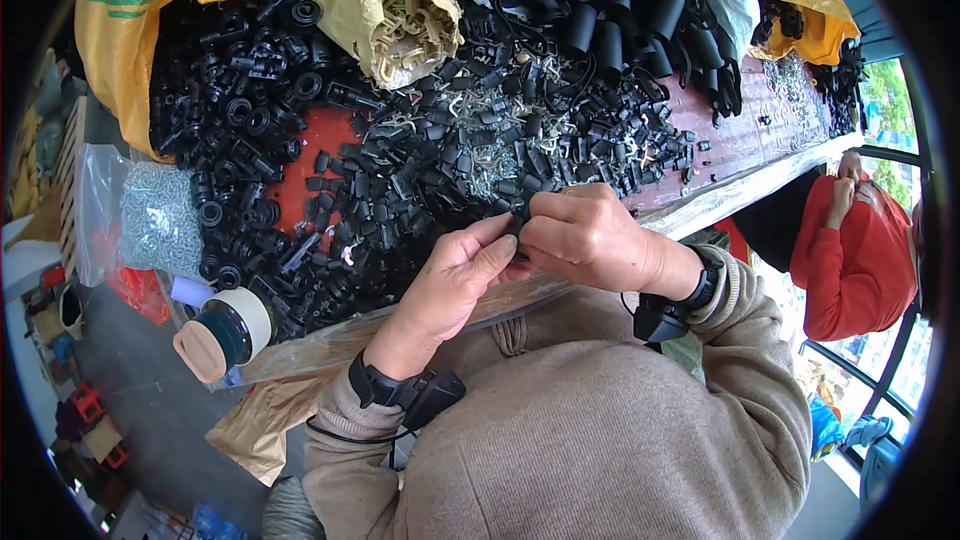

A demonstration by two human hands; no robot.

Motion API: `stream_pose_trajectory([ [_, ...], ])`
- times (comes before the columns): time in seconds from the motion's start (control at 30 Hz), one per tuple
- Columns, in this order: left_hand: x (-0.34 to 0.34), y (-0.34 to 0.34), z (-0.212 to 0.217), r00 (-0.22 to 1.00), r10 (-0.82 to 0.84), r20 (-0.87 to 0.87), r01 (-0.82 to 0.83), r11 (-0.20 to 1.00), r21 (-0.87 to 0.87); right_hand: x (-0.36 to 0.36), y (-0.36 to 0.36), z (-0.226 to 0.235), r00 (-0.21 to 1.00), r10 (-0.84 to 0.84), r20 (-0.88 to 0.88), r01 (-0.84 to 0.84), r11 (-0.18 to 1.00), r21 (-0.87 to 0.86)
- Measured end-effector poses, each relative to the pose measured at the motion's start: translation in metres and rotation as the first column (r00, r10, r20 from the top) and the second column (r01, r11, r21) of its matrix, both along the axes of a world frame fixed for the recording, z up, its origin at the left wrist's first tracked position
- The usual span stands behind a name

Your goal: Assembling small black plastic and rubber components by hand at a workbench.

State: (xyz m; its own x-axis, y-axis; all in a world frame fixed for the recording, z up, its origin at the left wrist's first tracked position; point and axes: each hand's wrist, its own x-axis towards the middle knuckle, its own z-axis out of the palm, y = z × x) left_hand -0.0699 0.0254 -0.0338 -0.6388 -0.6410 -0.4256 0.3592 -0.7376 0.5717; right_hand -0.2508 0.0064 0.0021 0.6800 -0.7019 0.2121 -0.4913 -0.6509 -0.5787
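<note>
My left hand [452, 283] and my right hand [588, 233] meet over the near edge of the table. A small black plastic part [517, 223] is pinched between their fingertips. Its exact shape is mostly covered by the fingers. Right beyond the hands spreads a heap of small black plastic pieces [400, 173]. Small shiny metal and pale bits [500, 130] are mixed into it. Both wrists wear black straps with a small dark device.
Larger black ringed parts [240, 90] are piled at left, black tubes [610, 25] at the back. A paper bag [350, 0] of pale pieces lies open. A clear bag of screws [160, 218] and a lidded jar [225, 333] sit at the left edge. A person in red [860, 255] is at right.
</note>
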Motion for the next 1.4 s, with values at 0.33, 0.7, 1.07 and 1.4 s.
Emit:
stream_pose_trajectory([
  [0.33,0.000,0.000,0.001,0.997,0.067,-0.047,-0.063,0.996,0.069,-0.004,-0.003,-0.008,0.990,-0.039,0.132,0.025,0.994,0.108],
  [0.7,0.018,-0.010,0.002,0.974,0.221,-0.058,-0.216,0.973,0.081,-0.037,-0.044,-0.038,0.927,-0.247,-0.281,0.172,0.948,-0.266],
  [1.07,0.019,-0.008,0.000,0.973,0.223,-0.054,-0.220,0.973,0.065,-0.040,-0.035,-0.029,0.909,-0.410,0.075,0.342,0.837,0.427],
  [1.4,0.010,-0.009,-0.001,0.978,0.194,-0.072,-0.192,0.981,0.033,-0.032,-0.023,-0.021,0.712,-0.667,0.221,-0.086,0.229,0.970],
])
